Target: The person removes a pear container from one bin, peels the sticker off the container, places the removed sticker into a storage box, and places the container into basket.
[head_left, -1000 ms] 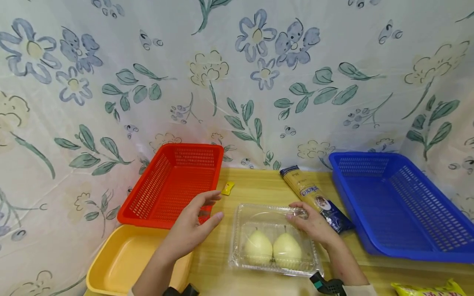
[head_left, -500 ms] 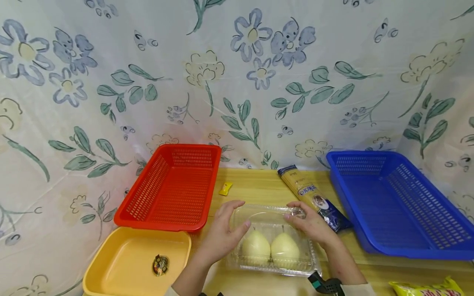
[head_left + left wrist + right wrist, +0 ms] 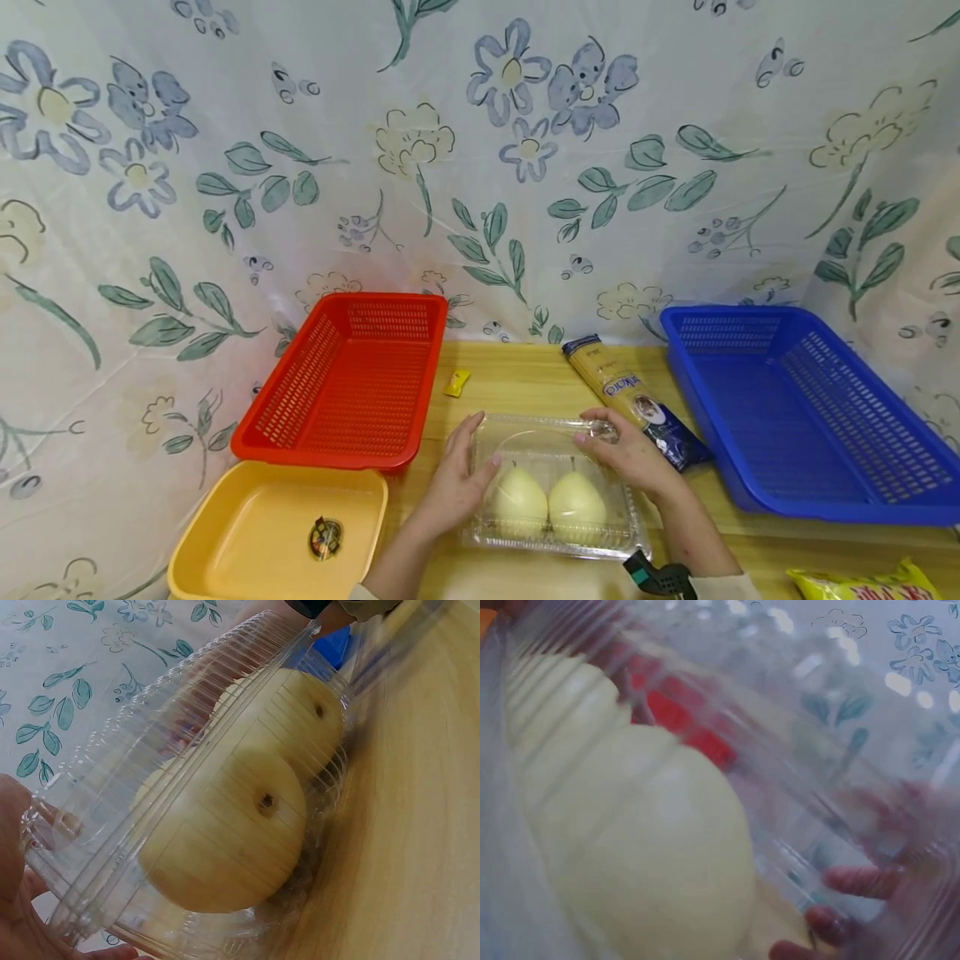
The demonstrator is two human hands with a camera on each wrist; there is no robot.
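A clear plastic clamshell box (image 3: 532,433) holds two pale yellow pears (image 3: 519,502) on the table in the head view. My left hand (image 3: 456,487) grips the box's left side, thumb over the lid and fingers at the far left corner. On the opposite side, my right hand (image 3: 630,452) holds the upper right corner with its thumb on top. The left wrist view has both pears (image 3: 225,840) behind the ribbed plastic, with part of the left hand (image 3: 22,915) at the lower left. Right-hand fingers (image 3: 866,882) show blurred through the plastic in the right wrist view.
A red basket (image 3: 337,457) stands at the left behind a yellow tub (image 3: 247,533) with a round dark label. At right is a blue basket (image 3: 750,500). A pasta packet (image 3: 637,400), a small yellow wrapped candy (image 3: 457,383) and a yellow snack bag (image 3: 862,583) lie around.
My left hand has come right, from beside the red basket to the left side of the box. My right hand has stayed on the box, which has hardly moved.
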